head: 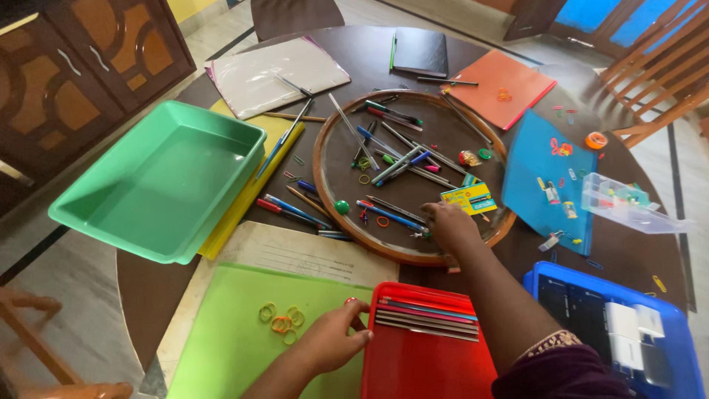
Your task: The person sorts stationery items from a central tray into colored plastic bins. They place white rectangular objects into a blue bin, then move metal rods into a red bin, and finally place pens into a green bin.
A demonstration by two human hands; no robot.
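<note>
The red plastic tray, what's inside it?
The red plastic tray holds a row of pens and pencils at its far end. The right arm covers its right corner.

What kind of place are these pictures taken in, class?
Probably a room in a home: a round wooden table, wooden chairs around it, a carved wooden cabinet and a tiled floor.

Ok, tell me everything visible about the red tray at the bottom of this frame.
The red tray looks like glossy plastic, rectangular with a raised rim and rounded corners. It sits flat at the near table edge, between the light green folder and the blue tray. A neat row of pens and pencils lies along its far end; the rest is bare. The left hand rests against its left rim.
</note>
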